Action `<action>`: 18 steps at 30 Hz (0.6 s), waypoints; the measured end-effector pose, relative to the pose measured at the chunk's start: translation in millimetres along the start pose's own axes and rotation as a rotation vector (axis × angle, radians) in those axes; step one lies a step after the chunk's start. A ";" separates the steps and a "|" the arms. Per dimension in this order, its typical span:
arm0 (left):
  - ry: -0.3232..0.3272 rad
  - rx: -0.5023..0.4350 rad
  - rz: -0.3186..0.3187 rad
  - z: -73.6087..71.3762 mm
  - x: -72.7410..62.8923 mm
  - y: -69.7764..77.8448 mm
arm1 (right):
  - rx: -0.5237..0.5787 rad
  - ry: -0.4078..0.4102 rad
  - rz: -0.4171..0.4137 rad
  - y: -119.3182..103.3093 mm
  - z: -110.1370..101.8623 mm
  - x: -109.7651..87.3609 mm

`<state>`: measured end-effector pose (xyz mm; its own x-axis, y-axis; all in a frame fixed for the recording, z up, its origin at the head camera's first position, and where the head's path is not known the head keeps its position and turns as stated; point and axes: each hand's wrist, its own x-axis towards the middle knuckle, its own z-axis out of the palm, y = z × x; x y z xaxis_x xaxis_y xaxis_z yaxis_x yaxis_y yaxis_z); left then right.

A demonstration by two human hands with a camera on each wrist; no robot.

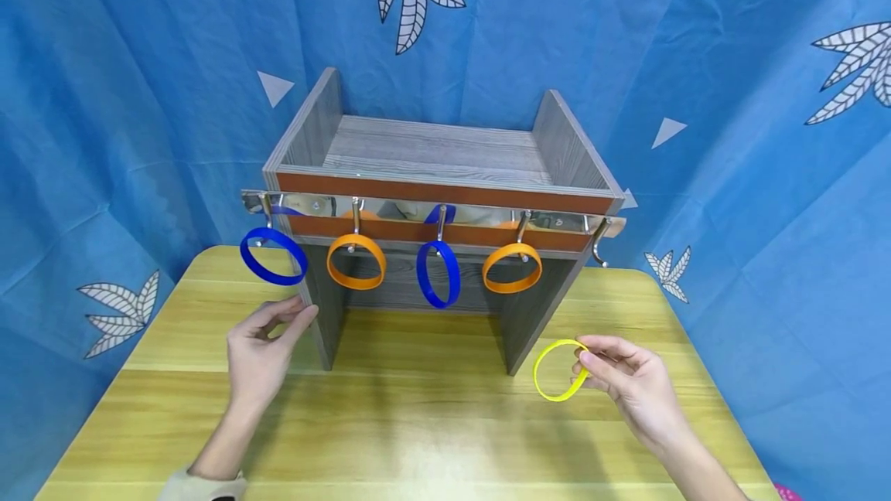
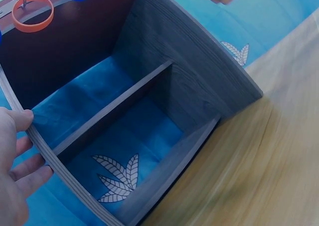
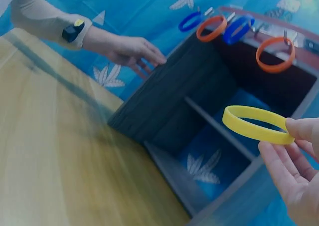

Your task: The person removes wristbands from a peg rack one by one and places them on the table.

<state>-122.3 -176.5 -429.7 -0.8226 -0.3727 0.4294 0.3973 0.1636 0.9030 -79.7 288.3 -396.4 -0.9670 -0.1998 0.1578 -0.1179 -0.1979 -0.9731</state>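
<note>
My right hand (image 1: 632,385) pinches a yellow silicone wristband (image 3: 256,132) between thumb and fingers, in front of the shelf's right side. My left hand (image 1: 259,350) grips the front edge of the left side panel (image 2: 67,178) of a grey wooden shelf (image 1: 435,130), thumb on the edge and fingers along the outside. Across the shelf's front runs a metal hook rail (image 1: 320,206). From its hooks hang, left to right, a blue wristband (image 1: 245,252), an orange wristband (image 1: 356,285), another blue wristband (image 1: 454,277) and another orange wristband (image 1: 511,288). The rightmost hook (image 1: 600,244) holds nothing.
The shelf stands on a light wooden table (image 1: 431,424), with an open tray-like top and a lower opening between its side panels. A blue curtain (image 1: 522,29) with white leaf prints surrounds the table at the back and both sides.
</note>
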 end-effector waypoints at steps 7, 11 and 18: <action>-0.006 0.012 -0.003 0.5 -0.6 1.4 | -0.103 0.057 0.165 19.5 -15.4 -8.5; 0.003 0.002 -0.018 0.4 -1.3 1.3 | -0.174 0.072 0.257 30.4 -24.0 -11.7; 0.000 0.012 -0.013 0.6 -0.5 1.0 | -0.318 0.122 0.357 46.4 -34.8 -12.2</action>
<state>-121.7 -175.6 -429.0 -0.8278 -0.3747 0.4176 0.3818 0.1693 0.9086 -81.3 315.0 -449.4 -0.9768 -0.0843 -0.1970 0.1808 0.1687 -0.9689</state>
